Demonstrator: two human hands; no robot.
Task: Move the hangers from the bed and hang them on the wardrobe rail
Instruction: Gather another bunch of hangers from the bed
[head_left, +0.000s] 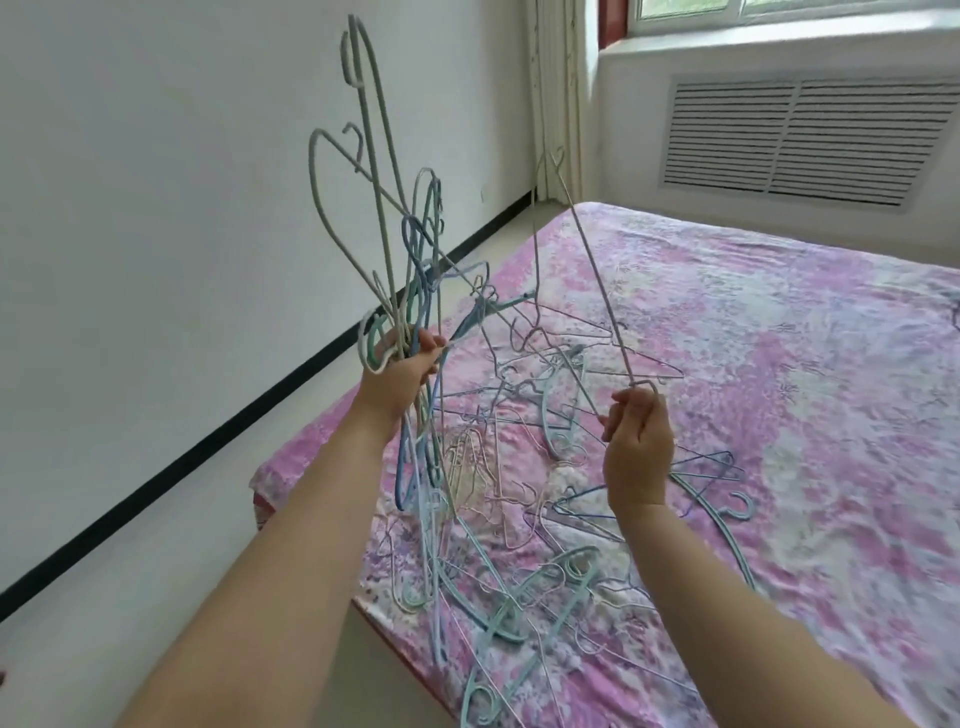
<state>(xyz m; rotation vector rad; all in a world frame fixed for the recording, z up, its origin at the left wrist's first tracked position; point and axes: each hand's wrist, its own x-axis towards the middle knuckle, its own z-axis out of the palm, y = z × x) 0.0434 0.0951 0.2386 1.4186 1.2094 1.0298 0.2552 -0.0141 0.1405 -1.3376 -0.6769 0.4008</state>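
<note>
A bed (779, 364) with a pink-and-white floral sheet fills the right of the view, its near corner toward the person. A loose pile of hangers (519, 519) — blue, teal, pale wire — lies tangled on the near part of the sheet. The left hand (402, 369) is raised over the bed's edge, fingers curled round a bunch of hangers (395, 249) that fan upward and hang below it. The right hand (636, 441) pinches the end of one thin wire hanger (592, 270), held up and slanting toward the wall. Left of the bed, a white wall (156, 208) meets the pale floor (156, 597) at a black skirting. Behind the bed — a slatted vent (805, 140) under a window sill (779, 36), curtain (558, 93) in the corner.
</note>
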